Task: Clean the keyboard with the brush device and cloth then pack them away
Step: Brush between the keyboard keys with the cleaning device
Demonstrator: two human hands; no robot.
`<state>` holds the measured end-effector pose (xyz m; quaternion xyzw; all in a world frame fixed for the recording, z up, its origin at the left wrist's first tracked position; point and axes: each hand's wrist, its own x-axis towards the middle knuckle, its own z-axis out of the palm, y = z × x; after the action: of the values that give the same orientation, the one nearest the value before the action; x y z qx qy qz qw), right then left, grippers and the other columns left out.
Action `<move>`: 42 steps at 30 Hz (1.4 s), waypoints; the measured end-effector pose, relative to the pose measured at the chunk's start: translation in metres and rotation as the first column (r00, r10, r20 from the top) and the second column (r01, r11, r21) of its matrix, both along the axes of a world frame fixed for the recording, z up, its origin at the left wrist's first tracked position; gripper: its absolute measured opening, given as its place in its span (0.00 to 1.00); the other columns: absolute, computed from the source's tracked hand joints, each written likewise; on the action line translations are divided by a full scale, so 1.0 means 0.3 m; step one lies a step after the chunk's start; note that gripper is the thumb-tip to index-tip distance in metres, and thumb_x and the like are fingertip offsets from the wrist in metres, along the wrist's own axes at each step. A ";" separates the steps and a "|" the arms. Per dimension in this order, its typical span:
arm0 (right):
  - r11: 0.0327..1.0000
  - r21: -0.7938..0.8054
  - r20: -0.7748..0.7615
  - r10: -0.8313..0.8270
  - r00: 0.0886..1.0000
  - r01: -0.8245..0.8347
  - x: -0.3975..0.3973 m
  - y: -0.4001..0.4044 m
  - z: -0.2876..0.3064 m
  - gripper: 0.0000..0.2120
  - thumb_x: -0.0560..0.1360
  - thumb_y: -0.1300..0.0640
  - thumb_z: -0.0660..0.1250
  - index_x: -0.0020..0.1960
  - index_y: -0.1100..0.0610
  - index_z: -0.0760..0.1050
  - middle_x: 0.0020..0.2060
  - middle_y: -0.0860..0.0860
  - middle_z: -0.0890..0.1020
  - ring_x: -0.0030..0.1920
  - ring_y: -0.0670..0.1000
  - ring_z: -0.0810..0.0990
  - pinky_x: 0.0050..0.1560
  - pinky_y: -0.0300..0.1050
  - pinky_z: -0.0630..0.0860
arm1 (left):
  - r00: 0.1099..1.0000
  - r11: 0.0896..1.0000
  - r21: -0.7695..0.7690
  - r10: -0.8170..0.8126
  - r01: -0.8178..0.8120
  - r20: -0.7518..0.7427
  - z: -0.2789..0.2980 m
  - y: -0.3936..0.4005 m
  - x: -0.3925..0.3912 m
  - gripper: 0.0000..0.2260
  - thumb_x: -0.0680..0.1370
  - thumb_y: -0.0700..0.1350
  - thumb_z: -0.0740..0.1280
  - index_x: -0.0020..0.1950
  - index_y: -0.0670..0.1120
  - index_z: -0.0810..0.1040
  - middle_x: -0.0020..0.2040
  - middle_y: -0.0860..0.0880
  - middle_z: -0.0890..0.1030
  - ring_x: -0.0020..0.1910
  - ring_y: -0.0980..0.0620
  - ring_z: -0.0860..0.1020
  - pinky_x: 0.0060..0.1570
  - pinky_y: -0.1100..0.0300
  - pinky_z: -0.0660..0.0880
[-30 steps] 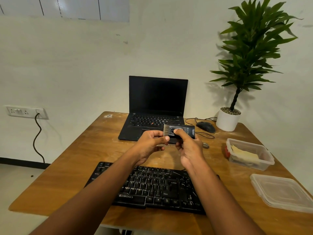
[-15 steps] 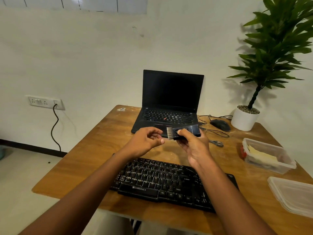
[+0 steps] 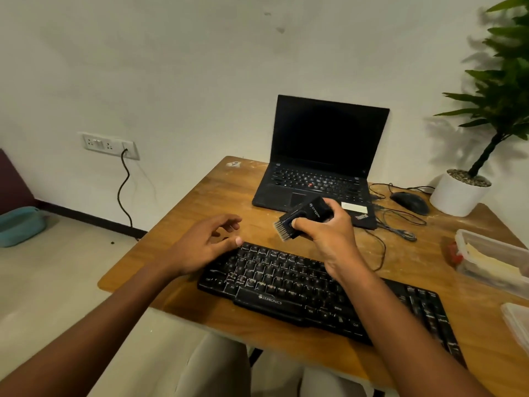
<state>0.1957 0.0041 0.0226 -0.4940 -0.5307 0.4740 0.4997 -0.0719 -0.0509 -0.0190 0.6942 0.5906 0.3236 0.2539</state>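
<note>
My right hand (image 3: 329, 233) grips a black brush device (image 3: 303, 217), bristles pointing down-left, just above the far edge of the black keyboard (image 3: 315, 293). The keyboard lies dusty along the near side of the wooden table (image 3: 229, 196). My left hand (image 3: 206, 245) hovers with relaxed fingers by the keyboard's left far corner and holds nothing. A yellowish cloth (image 3: 486, 260) lies inside a clear plastic box (image 3: 469, 239) at the right edge.
An open black laptop (image 3: 320, 167) stands behind the hands. A wired mouse (image 3: 409, 202) and its cable lie right of it, next to a potted plant (image 3: 461, 193). The box's clear lid (image 3: 518, 322) rests at the near right. A wall socket (image 3: 110, 144) is at left.
My left hand has let go of the brush device and moved left and down. The right hand has tilted the bristles down toward the keyboard. The view has swung left and down.
</note>
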 end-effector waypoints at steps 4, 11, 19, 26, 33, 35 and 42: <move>0.997 0.025 0.045 0.070 0.997 -0.071 -0.061 -0.014 -0.009 0.25 0.67 0.65 0.80 0.52 0.43 0.73 0.47 0.48 0.84 0.48 0.49 0.83 0.52 0.46 0.82 | 0.997 0.984 -0.164 -0.063 0.069 0.041 -0.011 -0.068 -0.089 0.46 0.66 0.72 0.74 0.80 0.62 0.63 0.74 0.62 0.72 0.69 0.66 0.71 0.65 0.65 0.70; 0.986 0.039 0.146 0.154 0.977 -0.161 -0.158 -0.018 -0.036 0.23 0.68 0.66 0.80 0.51 0.45 0.74 0.44 0.48 0.84 0.43 0.46 0.82 0.42 0.39 0.81 | 0.955 0.925 -0.352 -0.223 0.144 -0.195 -0.020 -0.082 -0.098 0.63 0.64 0.61 0.83 0.84 0.61 0.41 0.84 0.57 0.52 0.81 0.52 0.42 0.79 0.45 0.42; 0.967 0.093 0.223 0.211 0.952 -0.236 -0.242 -0.007 -0.078 0.24 0.66 0.66 0.80 0.55 0.48 0.76 0.45 0.49 0.84 0.42 0.44 0.84 0.41 0.41 0.82 | 0.913 0.913 -0.322 -0.332 0.249 -0.236 -0.023 -0.048 -0.113 0.64 0.66 0.60 0.82 0.85 0.55 0.37 0.84 0.56 0.51 0.73 0.65 0.45 0.75 0.56 0.31; 0.907 0.210 0.394 0.263 0.881 -0.364 -0.287 0.029 -0.057 0.23 0.67 0.62 0.80 0.57 0.49 0.75 0.45 0.48 0.84 0.43 0.50 0.85 0.39 0.47 0.84 | 0.949 0.914 -0.343 -0.278 0.215 -0.146 -0.021 -0.069 -0.111 0.65 0.66 0.55 0.84 0.83 0.58 0.34 0.73 0.68 0.51 0.72 0.63 0.39 0.72 0.59 0.37; 0.817 0.293 0.538 0.288 0.792 -0.496 -0.346 0.025 -0.061 0.28 0.69 0.63 0.78 0.63 0.47 0.71 0.46 0.46 0.80 0.39 0.48 0.84 0.34 0.42 0.81 | 0.965 0.921 -0.348 -0.233 0.177 -0.124 -0.033 -0.067 -0.118 0.68 0.63 0.58 0.85 0.83 0.61 0.32 0.85 0.58 0.48 0.83 0.47 0.37 0.80 0.44 0.45; 0.791 0.301 0.599 0.278 0.751 -0.533 -0.336 0.031 -0.066 0.28 0.70 0.62 0.78 0.64 0.46 0.71 0.46 0.45 0.80 0.40 0.47 0.83 0.36 0.41 0.81 | 0.967 0.919 -0.356 -0.223 0.167 -0.124 -0.039 -0.066 -0.120 0.69 0.63 0.59 0.85 0.82 0.62 0.31 0.85 0.57 0.46 0.83 0.46 0.37 0.81 0.41 0.47; 0.783 0.127 0.817 0.265 0.511 -0.609 -0.244 0.078 0.006 0.31 0.68 0.58 0.79 0.64 0.40 0.70 0.48 0.42 0.79 0.45 0.45 0.81 0.36 0.39 0.81 | 0.967 0.915 -0.372 -0.219 0.156 -0.133 -0.041 -0.064 -0.122 0.70 0.63 0.58 0.85 0.82 0.63 0.31 0.85 0.56 0.45 0.83 0.45 0.37 0.80 0.42 0.46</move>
<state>0.1226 0.0274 0.0244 -0.3776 -0.8835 0.2135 0.1770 -0.1085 -0.0701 -0.0312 0.7151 0.5898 0.1236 0.3542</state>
